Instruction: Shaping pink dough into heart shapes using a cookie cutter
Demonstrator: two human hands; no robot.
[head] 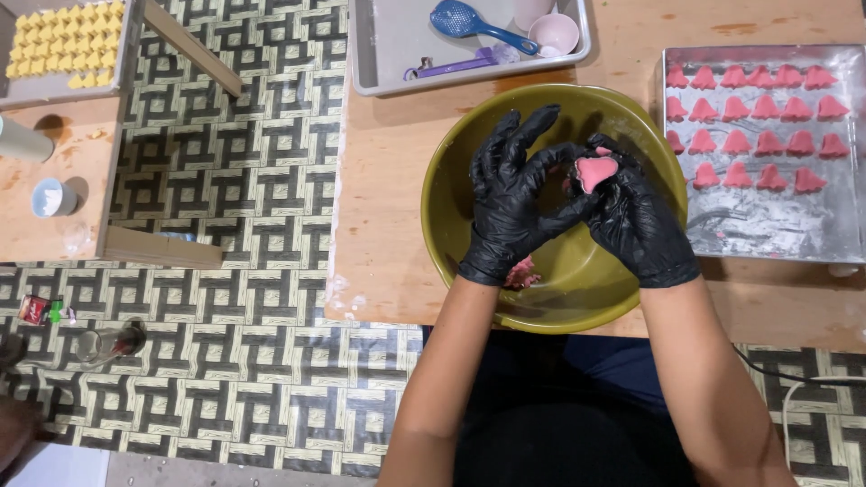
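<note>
I hold a pink dough piece (595, 171) over the green bowl (451, 207). My right hand (636, 221) cups it, fingers closed around it. My left hand (514, 198) touches its edge with thumb and forefinger, other fingers spread. More shaped pieces (749, 113) fill the tray (767, 225) to the right.

I count twenty pink bell-shaped dough pieces (750, 126) on my floured metal tray (767, 225), one olive-green bowl (451, 207).
</note>
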